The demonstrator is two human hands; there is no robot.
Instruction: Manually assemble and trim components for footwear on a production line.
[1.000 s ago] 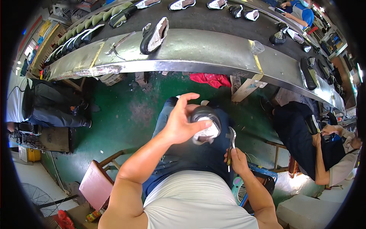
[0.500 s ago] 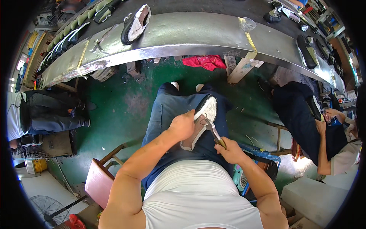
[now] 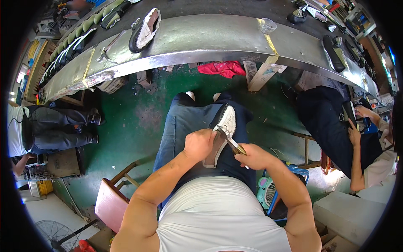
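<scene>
A shoe upper (image 3: 228,118) lies bottom side up across my thighs, with a black edge, a white wrinkled forepart and a brownish sole board. My left hand (image 3: 199,145) grips its left side near the middle, fingers closed on the edge. In my right hand (image 3: 254,156) are metal pliers (image 3: 229,140) with yellowish handles. Their head rests at the shoe's left edge, right by my left fingertips. Whether the jaws pinch the material is too small to tell.
A metal-edged bench (image 3: 201,35) curves ahead of me, bearing another shoe upper (image 3: 145,31), a clear cup (image 3: 268,26) and rows of shoes at both ends. A co-worker (image 3: 357,134) sits at right with a shoe; another person (image 3: 54,126) is at left. A pink stool (image 3: 110,203) stands beside me.
The pliers' head has moved from the shoe's middle right side to its left edge, near my left fingers. My right hand has shifted slightly up and left.
</scene>
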